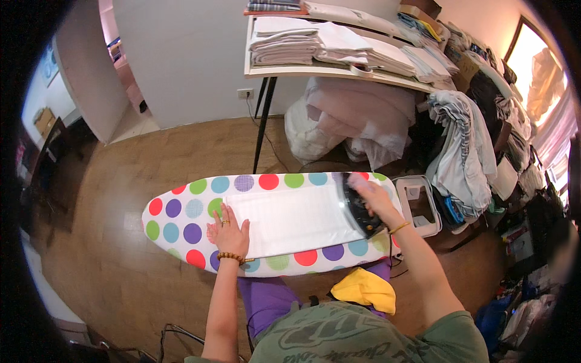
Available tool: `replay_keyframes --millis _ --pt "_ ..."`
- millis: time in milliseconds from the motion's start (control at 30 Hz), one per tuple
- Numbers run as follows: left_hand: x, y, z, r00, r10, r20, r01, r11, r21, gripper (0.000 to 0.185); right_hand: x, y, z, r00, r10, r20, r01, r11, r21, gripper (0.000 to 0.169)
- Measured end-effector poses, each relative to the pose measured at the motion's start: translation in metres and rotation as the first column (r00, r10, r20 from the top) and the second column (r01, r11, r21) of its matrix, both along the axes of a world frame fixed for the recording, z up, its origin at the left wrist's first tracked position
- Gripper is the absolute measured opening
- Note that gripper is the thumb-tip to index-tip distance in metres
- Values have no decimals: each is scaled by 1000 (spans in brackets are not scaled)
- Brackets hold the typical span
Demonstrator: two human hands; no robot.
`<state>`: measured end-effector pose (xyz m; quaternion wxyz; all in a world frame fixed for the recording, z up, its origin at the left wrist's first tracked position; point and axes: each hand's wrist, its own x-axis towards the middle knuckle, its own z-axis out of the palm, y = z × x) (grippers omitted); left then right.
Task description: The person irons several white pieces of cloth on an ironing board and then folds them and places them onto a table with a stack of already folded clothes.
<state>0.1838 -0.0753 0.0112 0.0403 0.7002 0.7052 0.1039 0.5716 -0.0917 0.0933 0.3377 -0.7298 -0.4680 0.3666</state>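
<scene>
A folded white cloth [286, 218] lies flat along an ironing board [177, 245] with a polka-dot cover. My left hand [230, 233] rests palm down on the cloth's left end, fingers apart, with part of the hand over the dotted cover. My right hand [374, 197] grips the handle of a black clothes iron [358, 213] on the cloth's right end. The iron's soleplate is hidden beneath its body. A ring and a beaded bracelet are on my left hand and wrist, and a yellow bangle circles my right wrist.
Beyond the board, a white table [299, 71] holds stacks of folded white cloths [283, 43] and a roll of tape [361, 69]. Large bundles [358, 118] sit underneath. A white iron-rest frame [420, 206] adjoins the board's right end. A yellow cloth [365, 290] lies at my lap.
</scene>
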Motion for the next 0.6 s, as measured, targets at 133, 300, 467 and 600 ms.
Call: replay_keyframes --millis 133,300,467,600 --pt "3 -2 3 1000 4 14 -5 999 47 64 66 -17 1 986 -151 -65 153 988 34 46" --pt "-4 -19 12 906 224 359 -270 960 81 40 43 -35 26 984 -70 -162 57 995 -86 52" --pt "-33 -35 -10 831 162 532 -236 969 74 29 -46 -45 24 927 241 -288 -291 946 -145 60" --pt "-37 -34 -11 848 127 514 -209 972 104 30 -140 -44 32 787 531 -313 -552 833 24 53"
